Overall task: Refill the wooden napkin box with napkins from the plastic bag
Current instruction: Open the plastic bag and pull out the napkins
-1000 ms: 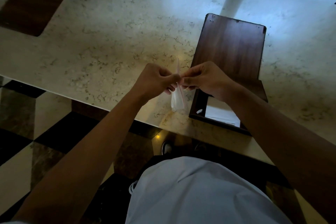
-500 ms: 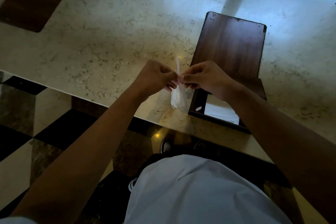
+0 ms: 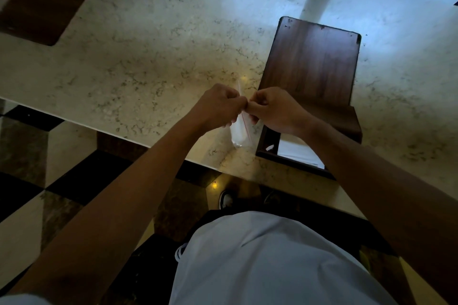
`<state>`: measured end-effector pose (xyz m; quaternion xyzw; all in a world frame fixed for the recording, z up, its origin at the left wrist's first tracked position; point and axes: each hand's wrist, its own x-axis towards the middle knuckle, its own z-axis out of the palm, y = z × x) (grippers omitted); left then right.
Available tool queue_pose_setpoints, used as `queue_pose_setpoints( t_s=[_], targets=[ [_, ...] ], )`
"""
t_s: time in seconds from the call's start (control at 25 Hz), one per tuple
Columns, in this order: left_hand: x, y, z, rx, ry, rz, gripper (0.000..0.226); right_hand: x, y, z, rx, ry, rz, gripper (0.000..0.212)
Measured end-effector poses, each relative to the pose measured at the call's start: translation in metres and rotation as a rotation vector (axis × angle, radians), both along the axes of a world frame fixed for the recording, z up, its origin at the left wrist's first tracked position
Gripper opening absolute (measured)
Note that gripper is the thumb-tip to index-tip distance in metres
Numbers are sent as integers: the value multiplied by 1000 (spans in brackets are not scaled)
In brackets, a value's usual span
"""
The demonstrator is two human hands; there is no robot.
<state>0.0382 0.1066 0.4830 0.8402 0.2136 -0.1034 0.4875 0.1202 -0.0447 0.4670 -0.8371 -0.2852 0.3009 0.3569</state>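
Observation:
A small clear plastic bag (image 3: 240, 132) with a red seal strip and white napkins inside hangs edge-on between my hands, just above the marble counter. My left hand (image 3: 218, 105) and my right hand (image 3: 273, 109) both pinch its top edge, knuckles almost touching. Right of the bag stands the dark wooden napkin box (image 3: 266, 153) with its lid (image 3: 312, 64) swung open away from me. A low stack of white napkins (image 3: 298, 152) lies inside the box, partly hidden by my right forearm.
The marble counter (image 3: 148, 57) has its near edge just below my hands. A dark wooden inlay (image 3: 47, 2) lies at the far left. Below the edge are a checkered floor (image 3: 37, 181), my shoes and my white shirt.
My hands have closed together on the bag's top, so the fingertips now nearly meet. The bag hangs in about the same place beside the box.

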Motion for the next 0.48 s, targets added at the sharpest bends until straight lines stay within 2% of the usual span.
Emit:
queue_pose_setpoints(
  t_s=[0.08,0.2,0.48],
  targets=[
    [0,-3,1,-61,-20,32,30,-1,0,1,-27,-54,67,36],
    [-3,-7,1,-74,-41,-18,32,0,-4,5,-39,-22,140,35],
    [-1,-11,2,-29,-83,1,33,3,-6,10,6,-44,127,33]
  ],
)
